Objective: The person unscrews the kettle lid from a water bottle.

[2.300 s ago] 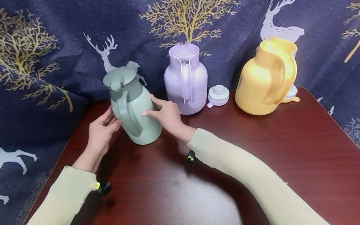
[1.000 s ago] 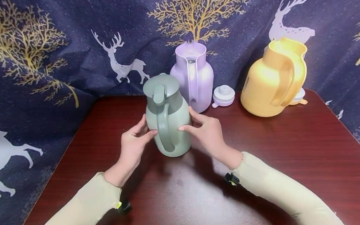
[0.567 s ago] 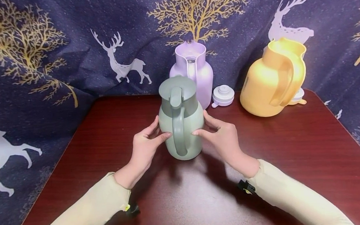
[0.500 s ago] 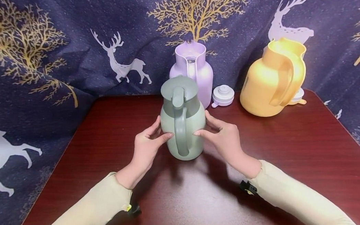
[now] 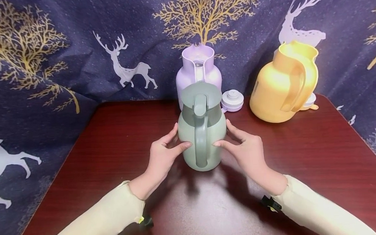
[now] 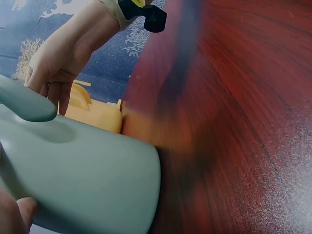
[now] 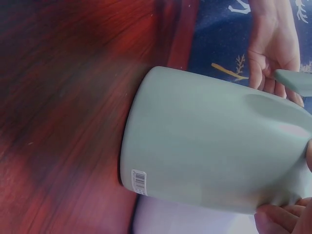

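Between my two hands is a pale green thermos jug (image 5: 202, 131), upright with its lid on and its handle facing me. My left hand (image 5: 161, 157) grips its left side, thumb beside the handle. From the opposite side my right hand (image 5: 251, 155) holds it the same way. In the left wrist view the smooth jug body (image 6: 92, 170) fills the lower left. The right wrist view shows a barcode sticker (image 7: 139, 182) near the jug's base, which is right at the tabletop. Behind the green jug, a lidless purple jug (image 5: 185, 78) is partly hidden.
A purple-and-white stopper (image 5: 232, 100) lies beside the purple jug. Farther right stands a yellow jug (image 5: 275, 90) without its lid, with another stopper (image 5: 309, 102) partly behind it. Dark blue printed cloth (image 5: 157, 36) hangs along the back of the brown wooden table (image 5: 306, 153).
Both hands have brought the green jug from the left back of the table rightward and nearer to me, in front of the purple jug. It went from tilted to upright.
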`<control>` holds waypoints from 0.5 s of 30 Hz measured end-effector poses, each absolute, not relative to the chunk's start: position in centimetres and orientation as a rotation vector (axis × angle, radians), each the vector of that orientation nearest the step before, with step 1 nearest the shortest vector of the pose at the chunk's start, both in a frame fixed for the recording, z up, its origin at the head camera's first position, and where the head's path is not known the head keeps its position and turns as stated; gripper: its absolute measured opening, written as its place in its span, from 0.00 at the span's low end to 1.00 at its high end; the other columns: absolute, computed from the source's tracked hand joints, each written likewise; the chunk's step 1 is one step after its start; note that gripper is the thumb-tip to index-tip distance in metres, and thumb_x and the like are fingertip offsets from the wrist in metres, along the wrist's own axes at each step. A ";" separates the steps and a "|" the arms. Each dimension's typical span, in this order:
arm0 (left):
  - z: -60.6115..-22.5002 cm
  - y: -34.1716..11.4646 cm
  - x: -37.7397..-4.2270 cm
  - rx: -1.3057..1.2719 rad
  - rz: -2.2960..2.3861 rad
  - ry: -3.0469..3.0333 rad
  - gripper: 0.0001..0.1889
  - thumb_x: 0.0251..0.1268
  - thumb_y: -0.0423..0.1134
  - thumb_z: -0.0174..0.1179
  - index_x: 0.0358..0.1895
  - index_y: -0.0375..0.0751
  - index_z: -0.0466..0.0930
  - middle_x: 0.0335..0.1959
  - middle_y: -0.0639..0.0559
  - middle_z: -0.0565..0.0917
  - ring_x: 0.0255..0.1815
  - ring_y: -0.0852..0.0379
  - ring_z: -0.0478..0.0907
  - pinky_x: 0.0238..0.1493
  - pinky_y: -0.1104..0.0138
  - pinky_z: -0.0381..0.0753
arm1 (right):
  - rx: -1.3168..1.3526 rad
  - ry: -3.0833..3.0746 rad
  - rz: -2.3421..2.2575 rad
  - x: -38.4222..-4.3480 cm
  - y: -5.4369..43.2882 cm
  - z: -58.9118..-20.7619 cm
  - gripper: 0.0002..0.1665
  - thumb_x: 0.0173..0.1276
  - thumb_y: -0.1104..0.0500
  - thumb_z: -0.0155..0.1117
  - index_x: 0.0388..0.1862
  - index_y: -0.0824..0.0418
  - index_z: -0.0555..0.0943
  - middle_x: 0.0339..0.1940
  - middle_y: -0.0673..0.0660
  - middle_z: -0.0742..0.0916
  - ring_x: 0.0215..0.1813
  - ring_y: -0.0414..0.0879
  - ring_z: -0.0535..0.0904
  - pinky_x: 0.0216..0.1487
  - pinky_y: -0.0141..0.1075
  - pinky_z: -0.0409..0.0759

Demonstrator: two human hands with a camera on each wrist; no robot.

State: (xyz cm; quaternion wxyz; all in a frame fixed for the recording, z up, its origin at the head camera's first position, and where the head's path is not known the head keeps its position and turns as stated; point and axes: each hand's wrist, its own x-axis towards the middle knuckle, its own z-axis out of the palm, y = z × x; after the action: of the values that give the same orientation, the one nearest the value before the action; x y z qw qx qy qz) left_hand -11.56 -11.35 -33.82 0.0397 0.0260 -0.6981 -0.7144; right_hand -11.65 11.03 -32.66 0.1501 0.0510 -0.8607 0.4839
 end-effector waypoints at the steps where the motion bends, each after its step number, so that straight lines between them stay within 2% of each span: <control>1: -33.8 -11.3 -11.6 0.067 -2.178 -2.152 0.37 0.56 0.21 0.71 0.72 0.36 0.69 0.74 0.48 0.72 0.71 0.49 0.75 0.69 0.61 0.76 | 0.146 -2.466 1.387 -11.6 11.1 -32.7 0.42 0.48 0.57 0.86 0.65 0.56 0.80 0.59 0.54 0.87 0.63 0.51 0.85 0.63 0.39 0.80; 5: -33.7 -11.0 -11.5 0.032 -2.160 -2.192 0.38 0.56 0.23 0.71 0.72 0.36 0.69 0.74 0.47 0.72 0.72 0.50 0.74 0.69 0.62 0.77 | 0.130 -2.449 1.387 -11.3 11.5 -32.6 0.42 0.48 0.58 0.86 0.65 0.56 0.81 0.59 0.55 0.87 0.63 0.52 0.85 0.63 0.38 0.80; 8: -33.6 -10.9 -11.5 0.019 -2.148 -2.206 0.38 0.56 0.24 0.72 0.72 0.36 0.69 0.74 0.47 0.72 0.71 0.50 0.75 0.68 0.63 0.77 | 0.140 -2.427 1.390 -11.2 11.7 -32.7 0.42 0.47 0.59 0.86 0.64 0.56 0.81 0.58 0.56 0.87 0.61 0.52 0.86 0.61 0.23 0.79; 12: -33.6 -11.0 -11.5 -0.001 -2.092 -2.246 0.38 0.56 0.26 0.73 0.72 0.37 0.70 0.73 0.47 0.73 0.71 0.51 0.75 0.68 0.62 0.78 | 0.205 -2.379 1.346 -11.2 11.8 -33.1 0.42 0.45 0.61 0.86 0.64 0.59 0.81 0.54 0.60 0.89 0.56 0.55 0.88 0.55 0.08 0.70; 15: -33.5 -11.2 -11.6 -0.030 -2.035 -2.295 0.37 0.56 0.27 0.74 0.71 0.38 0.70 0.72 0.46 0.74 0.69 0.50 0.77 0.67 0.62 0.79 | 0.287 -2.330 1.231 -11.3 12.0 -33.7 0.42 0.45 0.60 0.86 0.62 0.63 0.82 0.52 0.63 0.90 0.53 0.57 0.88 0.56 0.20 0.80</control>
State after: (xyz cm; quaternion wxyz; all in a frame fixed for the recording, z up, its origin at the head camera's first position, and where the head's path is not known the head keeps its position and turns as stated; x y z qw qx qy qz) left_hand -11.63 -11.15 -33.51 0.0369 -0.0096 -0.7477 -0.6630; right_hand -11.33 11.95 -33.66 0.2430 0.1051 -0.8525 0.4506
